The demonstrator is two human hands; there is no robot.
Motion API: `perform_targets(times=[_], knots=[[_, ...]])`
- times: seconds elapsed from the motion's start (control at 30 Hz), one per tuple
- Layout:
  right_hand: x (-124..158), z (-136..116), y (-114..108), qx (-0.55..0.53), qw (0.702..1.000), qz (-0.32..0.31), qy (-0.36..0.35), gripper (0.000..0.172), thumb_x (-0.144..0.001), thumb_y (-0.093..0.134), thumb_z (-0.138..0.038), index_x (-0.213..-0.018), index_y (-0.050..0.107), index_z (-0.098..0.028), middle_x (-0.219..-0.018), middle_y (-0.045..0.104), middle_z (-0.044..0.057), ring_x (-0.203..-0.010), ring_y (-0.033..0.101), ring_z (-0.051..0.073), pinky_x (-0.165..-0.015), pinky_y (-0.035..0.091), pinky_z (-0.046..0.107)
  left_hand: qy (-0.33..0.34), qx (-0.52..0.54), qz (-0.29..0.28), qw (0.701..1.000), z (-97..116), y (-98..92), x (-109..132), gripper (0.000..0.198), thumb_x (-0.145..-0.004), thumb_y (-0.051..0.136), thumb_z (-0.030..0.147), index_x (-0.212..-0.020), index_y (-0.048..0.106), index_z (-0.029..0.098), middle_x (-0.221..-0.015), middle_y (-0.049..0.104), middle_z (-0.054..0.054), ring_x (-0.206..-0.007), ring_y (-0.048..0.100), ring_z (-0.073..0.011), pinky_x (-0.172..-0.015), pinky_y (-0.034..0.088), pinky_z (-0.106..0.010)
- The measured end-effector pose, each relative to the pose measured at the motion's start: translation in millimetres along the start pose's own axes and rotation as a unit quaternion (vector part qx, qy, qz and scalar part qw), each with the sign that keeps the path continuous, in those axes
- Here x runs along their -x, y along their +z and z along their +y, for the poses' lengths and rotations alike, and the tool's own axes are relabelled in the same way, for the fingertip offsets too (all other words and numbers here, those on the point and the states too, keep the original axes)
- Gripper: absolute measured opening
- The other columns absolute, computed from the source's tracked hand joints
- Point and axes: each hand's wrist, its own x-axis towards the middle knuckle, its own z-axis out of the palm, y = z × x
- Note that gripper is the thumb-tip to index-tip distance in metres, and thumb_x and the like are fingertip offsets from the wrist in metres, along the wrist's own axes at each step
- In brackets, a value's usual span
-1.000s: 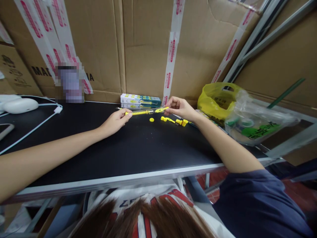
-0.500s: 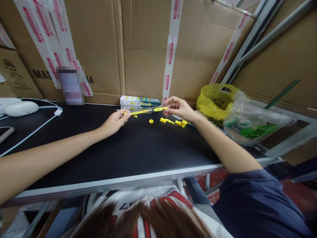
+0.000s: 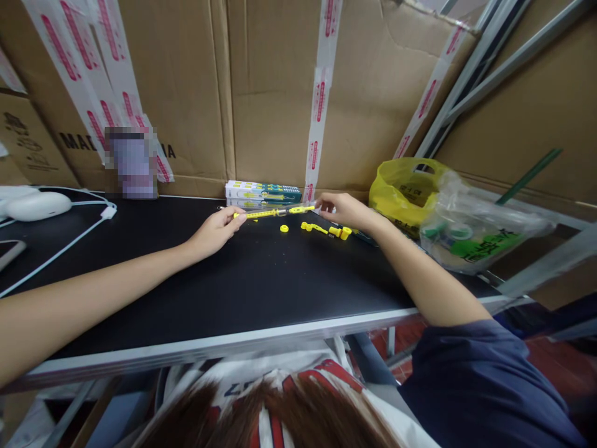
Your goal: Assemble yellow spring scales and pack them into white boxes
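Observation:
A thin yellow stick-shaped tool (image 3: 265,214), with markings along its left part and a narrow metallic section near the middle, is held level above the black table. My left hand (image 3: 219,230) pinches its left end between thumb and fingers. At the tool's right end, my right hand (image 3: 342,210) has its fingers curled in and closed against the tip; their exact contact is partly hidden. Below lie a small yellow ring-like cap (image 3: 284,229), a yellow jointed piece (image 3: 313,228), and yellow cylindrical parts (image 3: 339,233) beside a small dark spring (image 3: 331,236).
Printed boxes (image 3: 263,193) are stacked against the cardboard wall (image 3: 270,124). To the right stand a yellow plastic bag (image 3: 401,193) and a clear bag (image 3: 480,246) with a green straw. A white device (image 3: 40,204) and cables (image 3: 69,258) lie left, near a phone (image 3: 12,254).
My right hand has shifted slightly right along the tool's tip, and its fingers have curled in more. The left hand and the loose parts stay nearly where they were.

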Motion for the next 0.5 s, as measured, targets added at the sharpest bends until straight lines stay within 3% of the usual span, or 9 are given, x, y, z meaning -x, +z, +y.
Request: perform_targets(times=[0.07,0.17,0.37,0.5], knots=[[3,5,-10,0.105,0.991,-0.071,0.03,0.018,-0.079,0.059,-0.028,-0.092,0.066,-0.018,-0.088,0.07,0.006,-0.075,0.063,0.018,-0.068,0.045,0.028,0.007,-0.002,-0.006,1.0,-1,0.0,0,0.034,-0.083,0.053,0.051,-0.091,0.055,0.018,-0.06,0.037,0.007,-0.049,0.036,-0.0076,-0.05,0.035,-0.021],[8,9,-23,0.152,0.973,-0.156,0.081,0.024,-0.081,0.058,-0.033,-0.097,0.067,-0.018,-0.095,0.071,0.008,-0.079,0.064,0.02,-0.067,0.044,0.028,0.012,-0.001,-0.008,1.0,-4,-0.6,0,0.034,-0.084,0.052,0.05,-0.093,0.055,0.017,-0.062,0.038,0.006,-0.051,0.036,-0.0073,-0.051,0.034,-0.021],[15,8,-34,0.183,0.941,-0.24,0.15,0.032,-0.072,0.069,-0.035,-0.099,0.065,-0.018,-0.098,0.07,0.008,-0.083,0.065,0.022,-0.064,0.044,0.027,0.011,0.002,-0.011,1.0,-7,-1.6,-1,0.034,-0.085,0.052,0.05,-0.094,0.055,0.017,-0.064,0.039,0.006,-0.051,0.036,-0.0073,-0.05,0.033,-0.02],[16,10,-28,0.166,0.925,-0.281,0.196,0.035,-0.068,0.074,-0.036,-0.096,0.064,-0.018,-0.083,0.07,0.005,-0.071,0.064,0.019,-0.057,0.042,0.025,0.01,-0.007,-0.01,1.0,-6,-0.8,-1,0.035,-0.085,0.052,0.051,-0.093,0.055,0.017,-0.064,0.039,0.006,-0.051,0.036,-0.0076,-0.049,0.033,-0.02]])
